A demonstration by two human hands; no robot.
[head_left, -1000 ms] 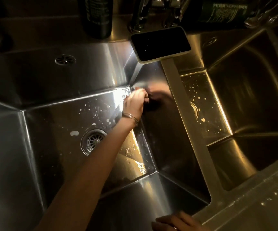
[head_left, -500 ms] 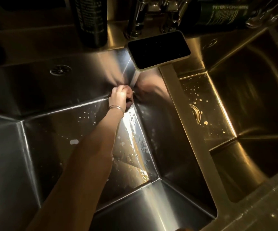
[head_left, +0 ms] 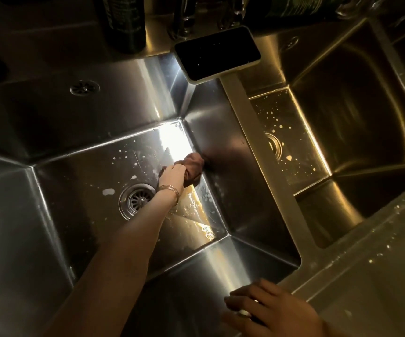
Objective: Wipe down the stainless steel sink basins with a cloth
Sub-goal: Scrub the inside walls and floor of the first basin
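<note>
left hand [head_left: 173, 175] clenched round bunched brown cloth [head_left: 193, 170], cloth at left basin [head_left: 75, 181] floor's right edge against divider wall, drain [head_left: 138, 200] just beside wrist, bare floor leftward, right hand [head_left: 269, 310] flat and relaxed on front rim

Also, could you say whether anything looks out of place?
Yes: a phone lies at the back end of the divider, one corner overhanging the left basin, where it could slip in or get wet.

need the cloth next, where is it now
In the head view, the brown cloth is bunched in the left hand against the left basin's right wall, near the drain.
</note>
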